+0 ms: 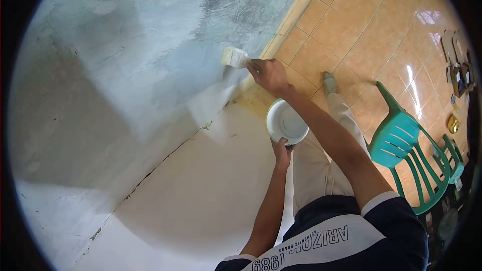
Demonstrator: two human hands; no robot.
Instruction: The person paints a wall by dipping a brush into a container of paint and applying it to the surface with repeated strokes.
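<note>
A wide paint brush (235, 57) with pale bristles is against or just off the blue-grey wall. My right hand (270, 76) is closed round its handle. Lower down, my left hand (283, 151) grips the near rim of a white bowl (286, 122), which is tilted so that its inside shows. A small mark or residue lies at the bottom of the bowl; how much it holds I cannot make out. The wall (175, 45) is patchy, with darker grey streaks near the top and whiter areas lower down.
A green plastic chair (396, 138) stands on the orange tiled floor (351, 25) at the right. Several small items, among them a gold-coloured object (453, 124), lie at the far right. A long crack (165, 156) crosses the wall.
</note>
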